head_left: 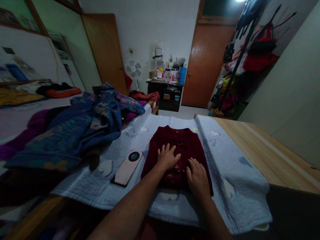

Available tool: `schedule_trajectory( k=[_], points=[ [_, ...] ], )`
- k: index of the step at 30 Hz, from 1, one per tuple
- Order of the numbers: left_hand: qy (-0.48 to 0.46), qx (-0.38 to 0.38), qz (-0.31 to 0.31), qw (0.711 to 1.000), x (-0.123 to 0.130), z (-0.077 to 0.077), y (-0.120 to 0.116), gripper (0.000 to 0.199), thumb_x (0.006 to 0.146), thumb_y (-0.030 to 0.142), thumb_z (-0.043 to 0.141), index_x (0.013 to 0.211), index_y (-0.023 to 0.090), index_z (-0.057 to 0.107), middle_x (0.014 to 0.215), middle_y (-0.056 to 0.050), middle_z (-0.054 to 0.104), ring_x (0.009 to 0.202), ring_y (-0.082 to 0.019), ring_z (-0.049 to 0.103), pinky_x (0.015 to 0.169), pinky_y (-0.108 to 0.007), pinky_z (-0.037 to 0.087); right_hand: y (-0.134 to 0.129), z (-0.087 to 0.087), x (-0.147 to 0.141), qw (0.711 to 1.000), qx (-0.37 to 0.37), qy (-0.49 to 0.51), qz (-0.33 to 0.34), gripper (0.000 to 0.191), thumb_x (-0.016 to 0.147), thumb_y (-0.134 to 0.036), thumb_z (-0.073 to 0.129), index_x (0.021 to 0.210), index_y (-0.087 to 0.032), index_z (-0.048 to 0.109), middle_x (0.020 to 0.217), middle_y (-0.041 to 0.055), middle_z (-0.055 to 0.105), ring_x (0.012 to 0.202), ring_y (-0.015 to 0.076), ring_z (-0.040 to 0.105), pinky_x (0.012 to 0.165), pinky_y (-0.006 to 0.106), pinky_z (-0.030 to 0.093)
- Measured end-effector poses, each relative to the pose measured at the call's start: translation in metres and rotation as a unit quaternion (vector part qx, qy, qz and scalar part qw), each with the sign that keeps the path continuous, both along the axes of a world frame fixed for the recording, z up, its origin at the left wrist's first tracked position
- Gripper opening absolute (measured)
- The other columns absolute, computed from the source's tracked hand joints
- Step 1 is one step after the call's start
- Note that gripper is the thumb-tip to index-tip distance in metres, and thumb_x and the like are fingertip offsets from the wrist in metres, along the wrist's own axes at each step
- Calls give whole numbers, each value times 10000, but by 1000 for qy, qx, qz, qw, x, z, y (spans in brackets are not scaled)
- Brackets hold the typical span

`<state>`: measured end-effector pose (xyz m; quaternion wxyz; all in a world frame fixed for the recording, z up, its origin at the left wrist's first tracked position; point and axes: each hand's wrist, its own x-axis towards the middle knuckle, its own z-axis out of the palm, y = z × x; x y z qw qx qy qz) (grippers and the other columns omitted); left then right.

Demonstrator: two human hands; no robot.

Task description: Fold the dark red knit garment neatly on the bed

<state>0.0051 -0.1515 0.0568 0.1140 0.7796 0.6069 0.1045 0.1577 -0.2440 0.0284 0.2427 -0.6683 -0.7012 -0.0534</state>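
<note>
A dark red buttoned garment (156, 146), folded into a compact shape, lies on a pale blue patterned cloth (215, 143). My left hand (168, 158) rests flat on its middle with the fingers spread. Lower down on the right side of the garment, my right hand (198, 176) lies palm down, fingers stretched out. Neither hand grasps anything. Small buttons and a bit of embroidery show between the hands. To the left of the garment, a pink smartphone (128, 168) lies with its round camera facing up.
A heap of blue floral clothing (92, 123) covers the left side. A bare wooden board (245, 140) runs along the right. Beyond stand a dark cabinet (162, 105) with items on top, a white fan (134, 69) and a wooden door (202, 66). Bags (262, 50) hang at right.
</note>
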Motion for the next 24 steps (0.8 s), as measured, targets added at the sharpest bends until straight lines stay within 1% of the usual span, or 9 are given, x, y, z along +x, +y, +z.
schedule_trajectory(
  k=[9,15,24],
  points=[
    [-13,0,0,1000,0,3,-1,641,858,640,335,1402,304,386,1512,-103,309,1376,-358,251,1069,-564,225,-3,-7,13,999,26,26,-7,416,924,-286,374,1249,-95,550,1318,134,551,1255,254,463,1067,425,340],
    [-7,3,1,1000,0,0,0,641,862,635,328,1408,303,374,1517,-94,301,1381,-348,244,1075,-554,221,-3,-10,14,998,44,49,-3,410,921,-292,379,1240,-102,553,1307,141,556,1254,258,462,1055,444,351],
    [-10,9,2,1000,0,0,-1,636,859,644,326,1398,313,391,1509,-96,319,1373,-353,261,1069,-561,225,-9,-19,24,996,54,65,-18,416,923,-324,382,1245,-121,552,1328,134,538,1268,259,442,1058,458,347]
  ],
)
